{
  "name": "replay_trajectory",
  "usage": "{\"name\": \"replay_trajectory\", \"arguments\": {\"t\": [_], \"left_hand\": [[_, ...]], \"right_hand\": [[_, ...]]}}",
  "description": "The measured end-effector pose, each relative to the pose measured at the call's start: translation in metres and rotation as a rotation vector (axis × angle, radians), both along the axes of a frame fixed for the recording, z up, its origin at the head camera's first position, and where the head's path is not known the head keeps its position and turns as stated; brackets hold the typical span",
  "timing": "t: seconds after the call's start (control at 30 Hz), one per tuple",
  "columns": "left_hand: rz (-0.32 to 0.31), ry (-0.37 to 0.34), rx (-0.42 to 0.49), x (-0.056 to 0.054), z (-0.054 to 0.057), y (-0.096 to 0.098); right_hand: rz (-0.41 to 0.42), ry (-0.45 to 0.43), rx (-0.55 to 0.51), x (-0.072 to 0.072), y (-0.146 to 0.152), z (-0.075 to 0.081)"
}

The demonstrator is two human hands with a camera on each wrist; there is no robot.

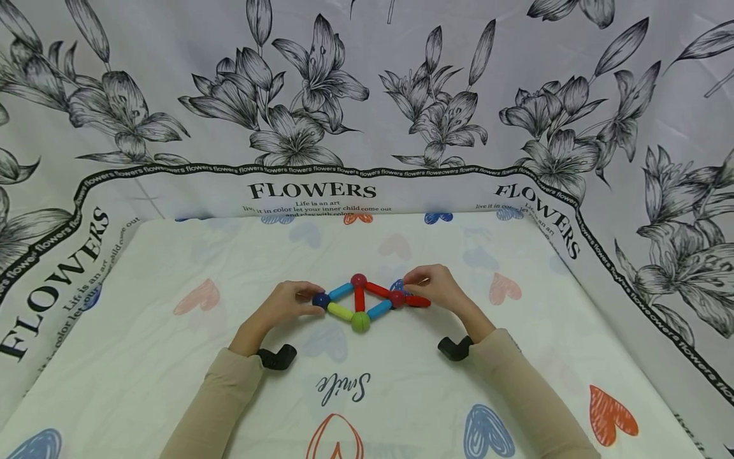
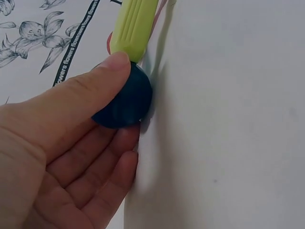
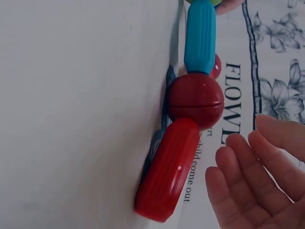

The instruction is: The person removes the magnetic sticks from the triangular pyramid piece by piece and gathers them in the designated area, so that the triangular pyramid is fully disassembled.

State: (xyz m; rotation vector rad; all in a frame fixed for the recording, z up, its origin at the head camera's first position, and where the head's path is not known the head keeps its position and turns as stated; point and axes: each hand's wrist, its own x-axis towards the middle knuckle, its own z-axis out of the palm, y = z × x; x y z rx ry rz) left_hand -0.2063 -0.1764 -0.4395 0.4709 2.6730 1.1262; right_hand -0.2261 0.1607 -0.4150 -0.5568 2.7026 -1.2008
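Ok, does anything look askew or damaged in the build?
The outer red rod juts from the right-corner red ball, away from the diamond, its far end without a ball; the other five rods each link two balls. No damage visible.

The left grip (image 2: 64, 124) holds a blue ball (image 2: 136, 98) joined to a yellow-green rod (image 2: 136, 28).

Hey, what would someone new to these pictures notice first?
Probably the bright diamond of rods and balls near the middle of the heart-printed cloth. The left hand pinches the dark blue ball at the diamond's left corner, while the right hand hovers beside the red rod jutting from its right corner. Behind, big black flower drawings cover the backdrop.
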Motion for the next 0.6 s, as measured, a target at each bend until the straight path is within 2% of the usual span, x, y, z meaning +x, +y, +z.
{"name": "replay_trajectory", "arguments": {"t": [0.2, 0.6], "left_hand": [[0.011, -0.001, -0.003, 0.000, -0.001, -0.001], [0.006, 0.025, -0.002, 0.000, -0.001, -0.002]], "right_hand": [[0.010, -0.048, -0.063, -0.002, -0.020, 0.001], [0.109, -0.088, -0.123, -0.011, -0.056, 0.002]]}}
